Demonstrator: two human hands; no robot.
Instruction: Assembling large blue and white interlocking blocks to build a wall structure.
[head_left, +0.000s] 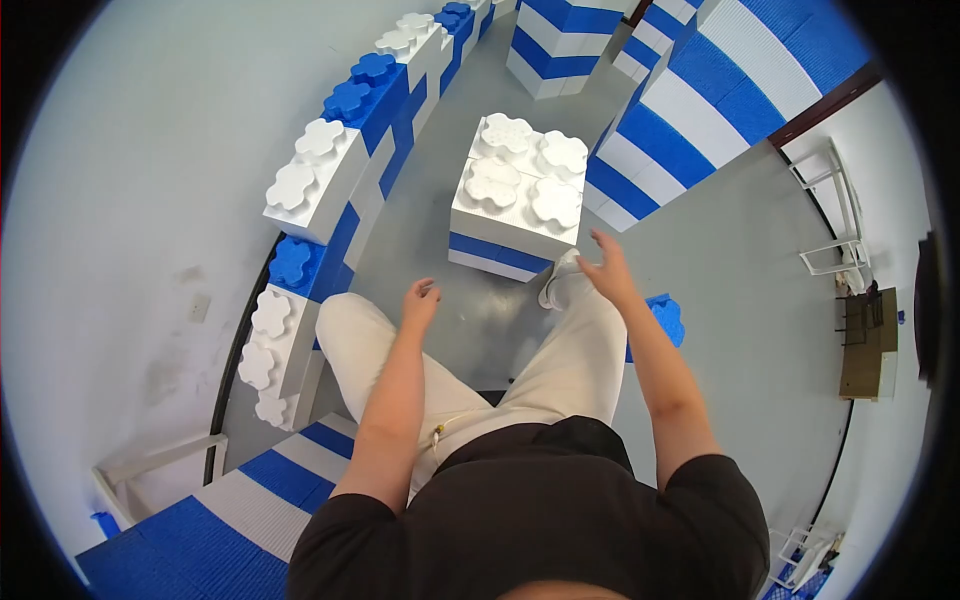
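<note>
Before me on the floor stands a short square stack of oversized plastic building blocks (517, 206), with white layers above and below a blue one. Several white flower-shaped studs rise from its top. My right hand (609, 271) hovers by the stack's near right corner, fingers spread and holding nothing. Above my left knee, my left hand (420, 301) hangs in the air with loosely bent fingers and nothing in it. A gap separates it from the stack. Partly hidden behind my right forearm is a blue block (666, 319) on the floor.
A stepped wall of blue and white blocks (375, 161) runs along the left, close to my left knee. Taller striped stacks (667, 124) rise at the far right, and another striped stack (225, 517) is at the lower left. White frames (844, 202) stand by the right wall.
</note>
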